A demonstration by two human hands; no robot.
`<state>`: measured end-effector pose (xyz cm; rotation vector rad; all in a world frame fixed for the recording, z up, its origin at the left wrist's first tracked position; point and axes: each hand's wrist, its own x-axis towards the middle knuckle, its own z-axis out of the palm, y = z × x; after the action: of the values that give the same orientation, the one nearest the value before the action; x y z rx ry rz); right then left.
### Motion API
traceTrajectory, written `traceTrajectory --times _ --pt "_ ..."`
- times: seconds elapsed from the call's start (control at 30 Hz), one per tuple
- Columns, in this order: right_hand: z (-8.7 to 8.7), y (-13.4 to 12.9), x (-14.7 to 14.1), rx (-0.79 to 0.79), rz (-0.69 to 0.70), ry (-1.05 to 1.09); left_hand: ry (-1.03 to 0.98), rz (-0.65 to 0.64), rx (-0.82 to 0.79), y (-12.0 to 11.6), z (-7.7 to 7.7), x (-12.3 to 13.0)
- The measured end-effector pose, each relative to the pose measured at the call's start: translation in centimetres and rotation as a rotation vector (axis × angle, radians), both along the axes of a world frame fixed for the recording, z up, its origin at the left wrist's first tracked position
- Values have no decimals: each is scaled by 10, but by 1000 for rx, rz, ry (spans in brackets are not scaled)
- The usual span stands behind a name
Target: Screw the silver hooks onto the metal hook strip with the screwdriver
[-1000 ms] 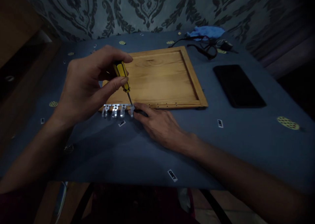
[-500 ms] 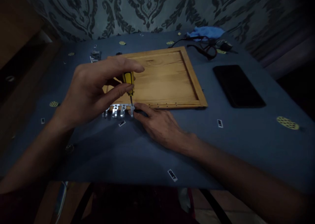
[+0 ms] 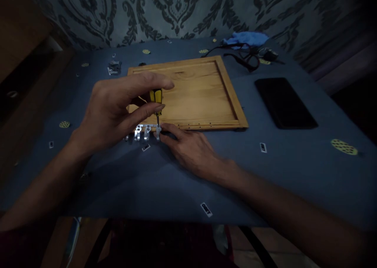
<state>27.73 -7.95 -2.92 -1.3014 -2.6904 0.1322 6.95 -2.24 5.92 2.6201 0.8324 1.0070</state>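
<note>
My left hand [image 3: 118, 103] grips a small screwdriver [image 3: 156, 97] with a yellow and black handle. The shaft points down, its tip at a silver metal hook [image 3: 158, 133] on the near edge of a wooden frame [image 3: 232, 91]. From the right, my right hand [image 3: 191, 148] pinches that same hook between thumb and fingers against the edge. More metal hooks [image 3: 147, 133] sit in a row to the left along this edge, the leftmost partly hidden by my left hand. Small dark holes dot the edge to the right.
A black tablet or phone [image 3: 285, 103] lies right of the frame. Behind it are dark-framed glasses [image 3: 247, 59] and a blue cloth [image 3: 247, 39]. A small pile of metal pieces [image 3: 114, 67] rests at the back left. A patterned blue cloth covers the table [image 3: 235, 197].
My left hand has lowered and shifted slightly right, its fingers turned a little around the screwdriver handle. My right hand and the wooden frame have stayed in place.
</note>
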Motion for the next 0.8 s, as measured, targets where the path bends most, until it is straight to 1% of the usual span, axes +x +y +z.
traceTrajectory --times 0.2,0.33,0.47,0.63,0.73,0.8 --pt "1 -1 0 -21 8 4 33 -7 96 2 -2 3" --pt "1 -1 1 -21 6 4 -1 33 159 3 -5 5" --pt "0 0 1 -14 9 6 -14 72 144 0 -5 5" --pt "-1 0 1 -23 8 24 -16 58 125 0 -3 3" --pt "0 0 1 -27 11 31 -16 65 86 1 -2 2" --pt "0 0 1 -20 10 34 -26 46 59 1 -1 1"
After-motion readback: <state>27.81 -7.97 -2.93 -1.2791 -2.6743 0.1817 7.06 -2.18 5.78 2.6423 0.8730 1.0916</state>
